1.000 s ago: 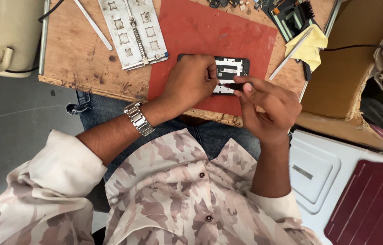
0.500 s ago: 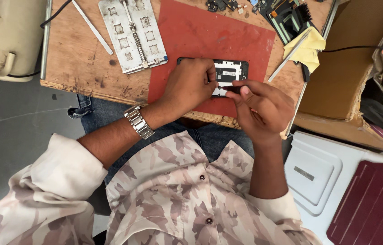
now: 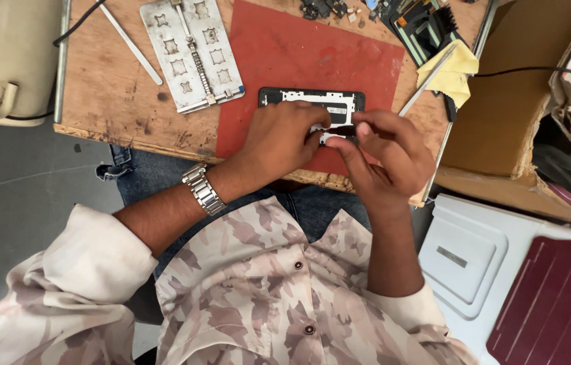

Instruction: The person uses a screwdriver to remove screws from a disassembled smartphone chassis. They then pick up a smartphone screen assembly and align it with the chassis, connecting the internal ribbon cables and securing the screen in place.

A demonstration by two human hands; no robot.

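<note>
**Both hands on the opened phone at the near edge of the mat**

Nearest me, my camouflage shirt (image 3: 258, 290) and jeans fill the bottom of the view, with a metal wristwatch (image 3: 203, 189) on my left wrist. My left hand (image 3: 279, 145) lies curled over the near-left part of the opened phone (image 3: 319, 108), fingers bent down and pressing on it; how firmly it grips I cannot tell. My right hand (image 3: 390, 159) comes in from five o'clock, thumb and forefinger pinched together at the phone's middle, on a small pale part too covered to identify. The phone lies on the red work mat (image 3: 312, 61), its long axis running from nine to three o'clock, straight ahead of me at twelve. Both hands touch it; the left covers more of its body, the right meets it only at the fingertips.

Farther out, at eleven o'clock, a metal board-holding fixture (image 3: 191, 51) lies on the wooden bench (image 3: 106, 81), with a thin metal pry tool (image 3: 130, 44) just beside it. At one o'clock sits a yellow cloth (image 3: 458, 67), and beyond it, phone parts (image 3: 414, 17). A cardboard box (image 3: 508, 88) stands at two o'clock, a beige machine (image 3: 2, 54) at ten.
</note>
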